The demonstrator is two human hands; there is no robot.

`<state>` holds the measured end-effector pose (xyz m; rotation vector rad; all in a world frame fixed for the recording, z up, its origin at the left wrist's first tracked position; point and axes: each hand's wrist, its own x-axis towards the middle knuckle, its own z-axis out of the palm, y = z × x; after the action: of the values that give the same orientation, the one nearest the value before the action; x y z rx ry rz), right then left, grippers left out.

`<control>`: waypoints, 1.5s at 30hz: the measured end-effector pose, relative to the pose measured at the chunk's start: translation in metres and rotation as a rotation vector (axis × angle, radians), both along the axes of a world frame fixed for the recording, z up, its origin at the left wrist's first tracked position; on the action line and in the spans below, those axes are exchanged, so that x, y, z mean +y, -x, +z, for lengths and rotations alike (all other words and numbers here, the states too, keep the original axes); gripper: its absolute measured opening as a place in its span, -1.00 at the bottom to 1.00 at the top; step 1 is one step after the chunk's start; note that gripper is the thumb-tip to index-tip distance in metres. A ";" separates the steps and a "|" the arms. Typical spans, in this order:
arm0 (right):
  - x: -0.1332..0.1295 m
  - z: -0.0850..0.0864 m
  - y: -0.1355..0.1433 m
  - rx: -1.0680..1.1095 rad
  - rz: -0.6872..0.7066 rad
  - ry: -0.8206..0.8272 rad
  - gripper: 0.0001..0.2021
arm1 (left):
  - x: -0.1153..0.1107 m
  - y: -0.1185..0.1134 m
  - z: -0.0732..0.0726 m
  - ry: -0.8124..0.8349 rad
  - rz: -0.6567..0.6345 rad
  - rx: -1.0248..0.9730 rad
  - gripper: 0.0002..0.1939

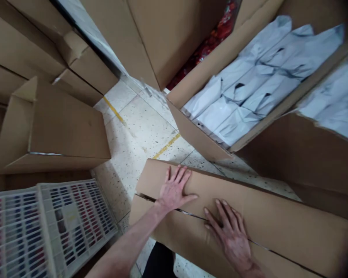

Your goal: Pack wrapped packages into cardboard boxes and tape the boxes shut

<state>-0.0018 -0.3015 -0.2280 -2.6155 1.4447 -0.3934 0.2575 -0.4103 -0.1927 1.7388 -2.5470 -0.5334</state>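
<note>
I am pressing my left hand [174, 190] and my right hand [230, 231], fingers spread flat and gripping nothing, on the closed flaps of the cardboard box [278, 227] lying on the floor [139, 131] before me, beside the open box of white packets [249, 92], judging the seam needs holding shut for sealing.

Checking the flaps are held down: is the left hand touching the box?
Touching. The head view shows the left hand lying flat on the box flap.
</note>
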 end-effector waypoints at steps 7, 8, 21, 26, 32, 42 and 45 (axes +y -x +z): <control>0.005 -0.015 -0.003 0.016 -0.013 -0.018 -0.27 | 0.063 -0.033 0.010 0.000 -0.022 -0.101 -0.04; 0.005 -0.015 -0.003 0.018 -0.014 -0.016 -0.28 | 0.070 -0.038 0.005 0.018 -0.024 -0.123 -0.06; -0.131 0.029 -0.083 -0.038 0.038 -0.244 -0.49 | 0.077 -0.051 -0.005 0.074 -0.057 -0.131 -0.13; -0.190 0.031 -0.155 -0.049 0.089 -0.637 -0.49 | 0.081 -0.052 -0.002 0.082 -0.032 -0.064 -0.12; -0.170 0.022 -0.159 -0.068 0.005 -0.599 -0.48 | 0.084 -0.052 0.000 0.083 -0.014 -0.078 -0.16; -0.132 0.023 -0.129 -0.096 0.052 -0.347 -0.47 | 0.083 -0.052 -0.009 0.131 -0.023 -0.117 -0.20; -0.082 0.026 -0.104 -0.123 0.017 -0.297 -0.59 | 0.083 -0.055 -0.006 0.092 -0.024 -0.088 -0.23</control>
<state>0.1019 -0.3831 -0.2017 -2.3258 1.3267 -0.3045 0.3128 -0.3273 -0.1985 1.7411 -2.6085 -0.3414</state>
